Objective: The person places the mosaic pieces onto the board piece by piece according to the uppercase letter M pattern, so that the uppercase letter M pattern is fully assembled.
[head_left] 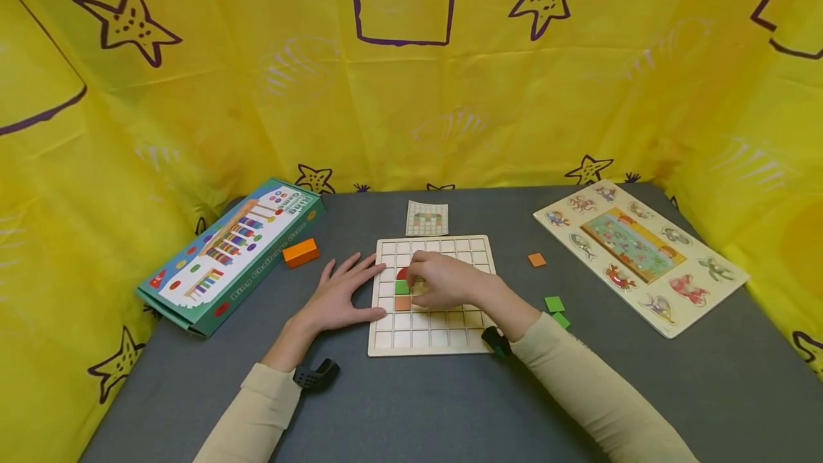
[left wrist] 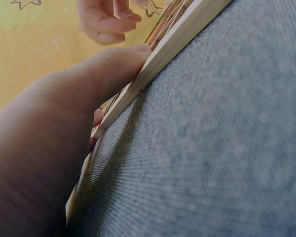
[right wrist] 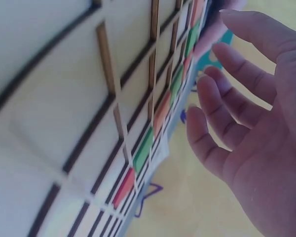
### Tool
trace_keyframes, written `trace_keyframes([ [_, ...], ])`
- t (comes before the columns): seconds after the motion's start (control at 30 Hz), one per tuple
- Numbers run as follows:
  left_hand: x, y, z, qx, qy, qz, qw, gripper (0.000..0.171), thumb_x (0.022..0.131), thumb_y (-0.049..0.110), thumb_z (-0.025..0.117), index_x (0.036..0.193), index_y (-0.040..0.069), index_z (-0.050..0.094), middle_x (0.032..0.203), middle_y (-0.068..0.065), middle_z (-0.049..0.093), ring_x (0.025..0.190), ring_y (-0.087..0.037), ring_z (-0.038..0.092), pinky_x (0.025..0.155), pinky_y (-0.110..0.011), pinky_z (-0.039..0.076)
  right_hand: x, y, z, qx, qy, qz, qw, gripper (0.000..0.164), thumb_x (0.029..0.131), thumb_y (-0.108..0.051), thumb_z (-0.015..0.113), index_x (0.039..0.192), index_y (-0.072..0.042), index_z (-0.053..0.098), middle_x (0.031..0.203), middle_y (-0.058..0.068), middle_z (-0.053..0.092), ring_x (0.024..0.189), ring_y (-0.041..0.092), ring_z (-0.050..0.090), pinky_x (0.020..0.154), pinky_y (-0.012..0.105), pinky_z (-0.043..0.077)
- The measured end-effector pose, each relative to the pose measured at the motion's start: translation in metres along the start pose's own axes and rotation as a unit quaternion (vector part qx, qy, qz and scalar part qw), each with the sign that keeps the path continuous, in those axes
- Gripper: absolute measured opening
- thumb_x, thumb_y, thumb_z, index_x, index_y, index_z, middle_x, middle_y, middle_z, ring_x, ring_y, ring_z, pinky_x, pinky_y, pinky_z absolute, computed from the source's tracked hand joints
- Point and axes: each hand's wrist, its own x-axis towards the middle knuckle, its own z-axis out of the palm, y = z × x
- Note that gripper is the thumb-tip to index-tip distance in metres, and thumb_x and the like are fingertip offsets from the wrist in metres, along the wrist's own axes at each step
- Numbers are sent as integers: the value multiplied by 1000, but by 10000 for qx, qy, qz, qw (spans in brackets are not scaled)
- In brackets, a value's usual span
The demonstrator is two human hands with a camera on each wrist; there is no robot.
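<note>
A wooden grid board (head_left: pixel 444 339) lies on the table, with a red piece (head_left: pixel 401 274), a green square tile (head_left: pixel 401 287) and an orange square tile (head_left: pixel 402 303) along its left part. My left hand (head_left: pixel 343 297) rests at the board's left edge, fingers spread; in the left wrist view its thumb (left wrist: pixel 121 64) touches the edge. Over the board hovers my right hand (head_left: pixel 444 281), hiding cells beneath it. In the right wrist view its fingers (right wrist: pixel 212 103) are loosely bent with nothing visible in them, beside a row of red, green (right wrist: pixel 143 149) and orange tiles.
A pattern card (head_left: pixel 427 218) lies behind the board. Right of it are a loose orange tile (head_left: pixel 536 260), two green tiles (head_left: pixel 554 304) and a sea-animal puzzle board (head_left: pixel 607 291). On the left lie a game box (head_left: pixel 231 256) and an orange block (head_left: pixel 301 254). Yellow cloth (head_left: pixel 411 106) surrounds the table.
</note>
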Motion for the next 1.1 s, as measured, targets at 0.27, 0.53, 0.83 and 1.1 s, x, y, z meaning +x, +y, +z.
trace_keyframes([
  [0.27,0,1,-1,-22,-31,-66,10000,91,83,69,68,157,25,41,165,-1,27,152,-33,14,114,-65,-5,-22,17,-7,470,98,216,9986,27,91,-21,76,113,-6,70,112,3,60,98,20,57,90,36,49],
  [0.53,-2,1,0,25,15,-47,10000,91,83,68,68,157,25,40,165,0,27,152,-32,14,114,-64,-5,-48,37,-14,751,376,444,9955,30,91,-20,76,117,-5,69,114,6,61,99,25,58,89,39,49],
  [0.83,-2,0,0,45,33,-48,10000,91,83,68,68,157,25,40,164,0,27,152,-32,14,114,-64,-4,-77,63,-25,670,699,682,9930,31,91,-18,76,117,-2,67,111,9,61,99,29,60,87,44,50],
  [1.1,-1,1,1,35,34,-34,10000,91,83,69,68,157,25,41,164,0,27,152,-32,15,115,-64,-4,-102,86,-28,534,988,937,9892,33,89,-17,78,115,0,67,108,11,62,97,28,60,86,47,50],
])
